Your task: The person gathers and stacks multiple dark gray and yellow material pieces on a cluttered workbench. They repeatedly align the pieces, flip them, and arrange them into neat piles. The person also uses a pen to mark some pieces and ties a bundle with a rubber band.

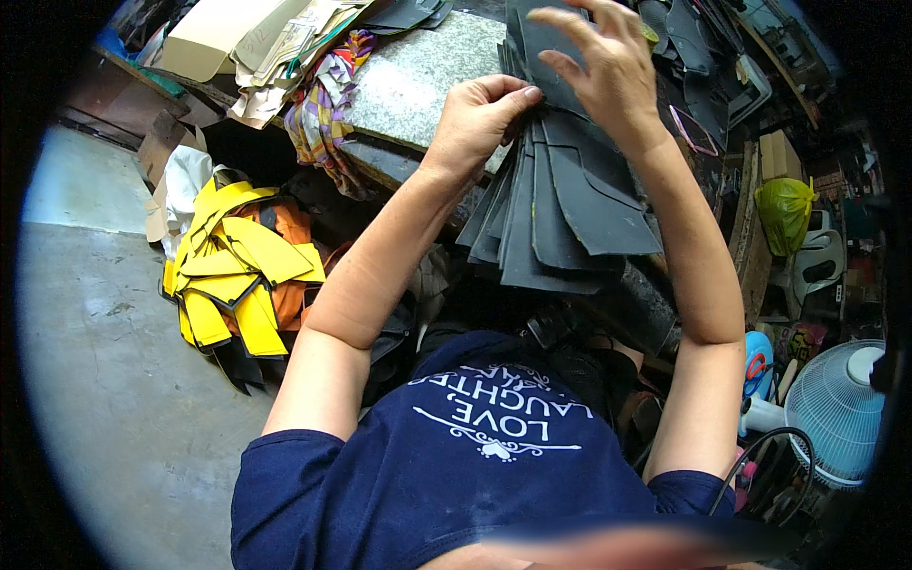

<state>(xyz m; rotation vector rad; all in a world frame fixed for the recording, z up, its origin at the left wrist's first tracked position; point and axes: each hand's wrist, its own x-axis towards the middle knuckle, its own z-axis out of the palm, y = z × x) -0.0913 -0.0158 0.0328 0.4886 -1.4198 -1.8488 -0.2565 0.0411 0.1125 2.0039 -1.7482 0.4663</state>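
A fanned stack of dark grey cut sheets (594, 204) hangs over the near edge of the work table. At its left side my left hand (475, 123) is closed, thumb and forefinger pinched on the edge of a dark grey sheet. My right hand (608, 71) is raised over the far part of the stack, its fingers apart and nothing seen in them. Whether its fingertips touch the sheets I cannot tell.
Left of the stack is a speckled pale slab (418, 81), with a patterned cloth (328, 123) and card patterns (285, 57) beyond. Yellow cut pieces (242, 261) lie heaped at lower left. A fan (836, 408) stands at right, below a yellow-green bag (785, 217).
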